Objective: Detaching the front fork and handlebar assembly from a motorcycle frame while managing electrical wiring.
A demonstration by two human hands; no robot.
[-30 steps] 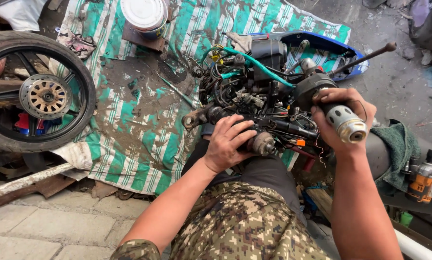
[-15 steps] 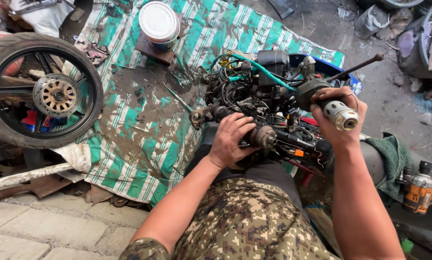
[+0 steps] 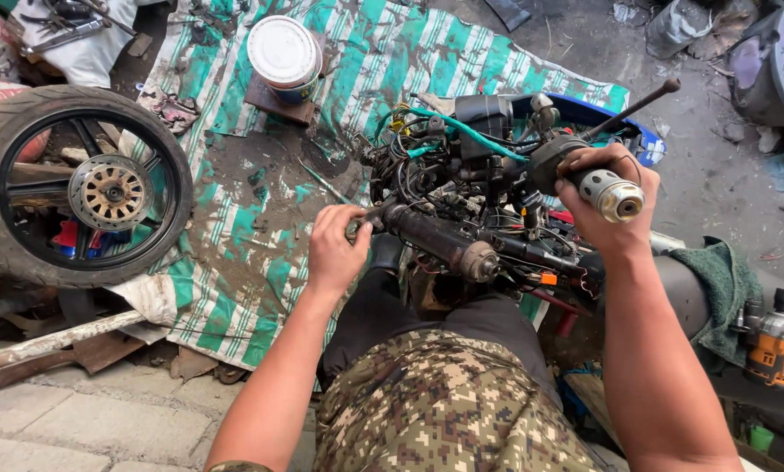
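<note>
1. Green-and-white striped, the mud-stained tarp lay spread over the ground and serves here as the landmark; it reached from the top of the view down past the person's knee.
2. Off the tarp's left edge, and partly resting on it, a black-tyred wheel with a rusty brake disc lay flat.
3. At the tarp's right side sat the stripped handlebar assembly, a tangle of black and green cables, with a blue plastic panel behind it.
4. Camouflage-clad, the person's leg filled the ground below the assembly, at the tarp's lower right corner.
5. Right of the tarp, beyond the assembly, a green rag draped a dark tube, and an orange-and-black power tool stood just beside the rag.
6. Near the tarp's top edge a white-lidded tin stood on a brown block.
7. The left hand was closed around the left end of the assembly's dark bar, over the tarp's right margin.
8. The right hand was clamped on the right grip, whose metal end pointed toward the camera; a thin lever stuck out above it.
9. The two hands were well apart, with the cable tangle between them.
</note>
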